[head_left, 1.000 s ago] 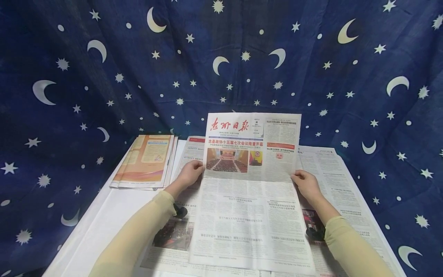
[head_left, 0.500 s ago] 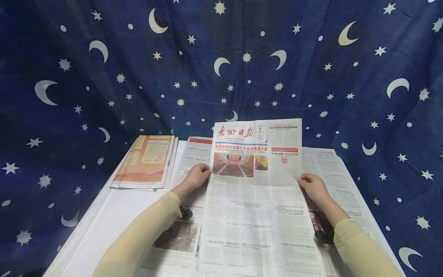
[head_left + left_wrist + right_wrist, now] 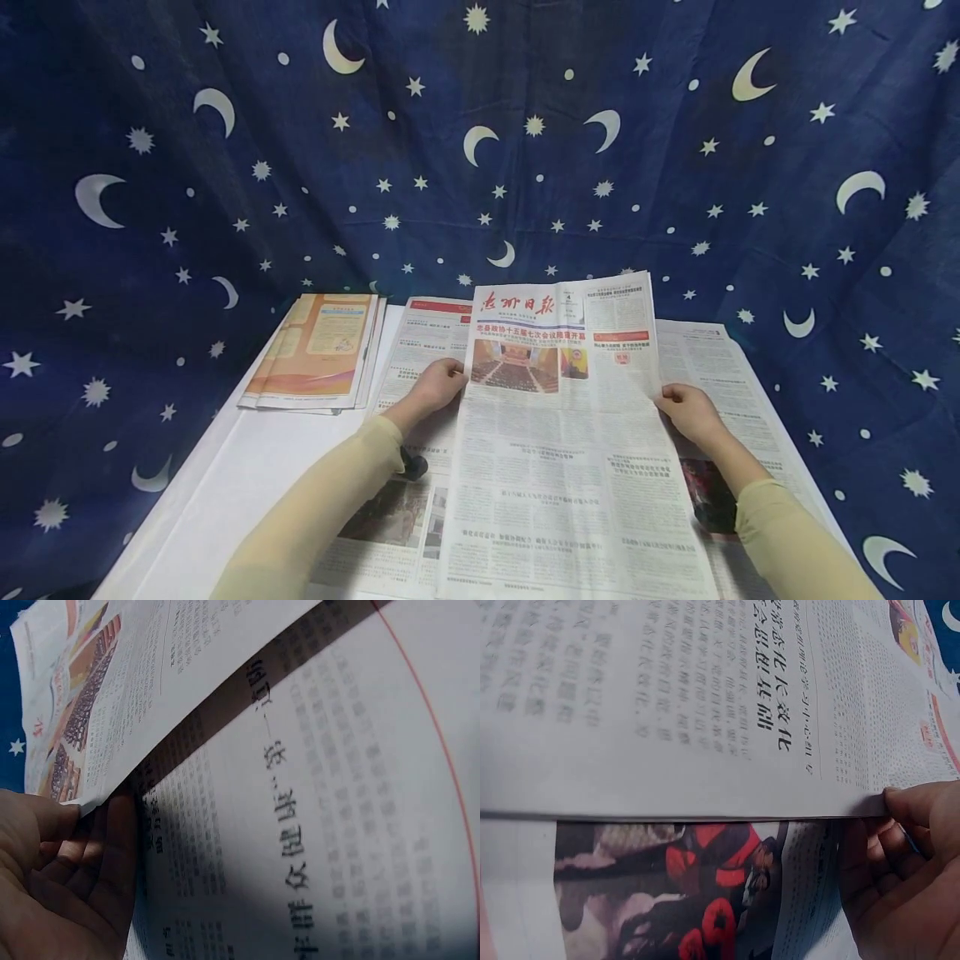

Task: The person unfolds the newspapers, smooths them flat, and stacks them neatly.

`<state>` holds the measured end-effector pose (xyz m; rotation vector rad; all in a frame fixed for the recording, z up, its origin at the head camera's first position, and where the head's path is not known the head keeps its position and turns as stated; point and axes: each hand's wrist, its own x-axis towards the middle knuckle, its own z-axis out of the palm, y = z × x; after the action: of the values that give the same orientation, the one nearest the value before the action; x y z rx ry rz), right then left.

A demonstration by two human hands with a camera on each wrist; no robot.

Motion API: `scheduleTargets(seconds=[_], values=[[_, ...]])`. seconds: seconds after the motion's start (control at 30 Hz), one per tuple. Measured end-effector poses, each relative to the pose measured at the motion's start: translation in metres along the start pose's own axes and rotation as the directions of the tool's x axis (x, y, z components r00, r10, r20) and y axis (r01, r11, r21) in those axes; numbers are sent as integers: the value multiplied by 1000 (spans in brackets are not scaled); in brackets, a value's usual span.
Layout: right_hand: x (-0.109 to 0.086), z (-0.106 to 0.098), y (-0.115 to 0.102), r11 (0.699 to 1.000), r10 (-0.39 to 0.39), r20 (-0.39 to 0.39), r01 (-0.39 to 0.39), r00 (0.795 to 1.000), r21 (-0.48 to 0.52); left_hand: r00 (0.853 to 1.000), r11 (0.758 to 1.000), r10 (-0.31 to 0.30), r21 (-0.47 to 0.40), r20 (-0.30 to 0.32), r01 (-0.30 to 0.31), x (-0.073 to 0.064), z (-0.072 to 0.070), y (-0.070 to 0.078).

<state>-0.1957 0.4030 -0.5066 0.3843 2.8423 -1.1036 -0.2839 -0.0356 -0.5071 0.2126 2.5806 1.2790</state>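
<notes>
A newspaper (image 3: 555,467) with a red masthead and a photo of a hall hangs between my two hands, its top part tilted up. My left hand (image 3: 437,385) pinches its left edge between thumb and fingers, seen close in the left wrist view, where the hand (image 3: 67,877) has the sheet's margin under the thumb. My right hand (image 3: 688,410) pinches the right edge at nearly the same height; in the right wrist view that hand (image 3: 907,855) has its thumb on top and its fingers beneath. Below lies an open newspaper (image 3: 420,350), partly hidden by the held one.
A stack of papers with an orange cover (image 3: 311,346) lies at the back left of the white table (image 3: 225,479). Behind the table hangs a dark blue curtain (image 3: 420,208) with moons and stars. More printed pages (image 3: 738,392) spread along the right side.
Both hands have moved to the right and slightly nearer with the newspaper. Its top edge is lower in the view and now slants up toward the right. The stack has stayed put.
</notes>
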Motion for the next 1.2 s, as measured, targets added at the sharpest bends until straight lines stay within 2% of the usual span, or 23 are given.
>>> scheduleTargets(seconds=[0.33, 0.8, 0.97, 1.2], values=[[-4, -1, 2, 1000, 18, 31, -18, 999, 8, 1000, 999, -3, 48, 4, 3, -1, 6, 4], [0, 2, 6, 999, 12, 42, -10, 999, -50, 1000, 989, -11, 146, -6, 12, 1, 9, 4], [2, 2, 8, 999, 22, 66, -19, 998, -46, 1000, 977, -7, 213, -9, 9, 3, 11, 4], [2, 2, 8, 999, 19, 77, -16, 997, -46, 1000, 945, 1, 326, 6, -3, 0, 10, 9]])
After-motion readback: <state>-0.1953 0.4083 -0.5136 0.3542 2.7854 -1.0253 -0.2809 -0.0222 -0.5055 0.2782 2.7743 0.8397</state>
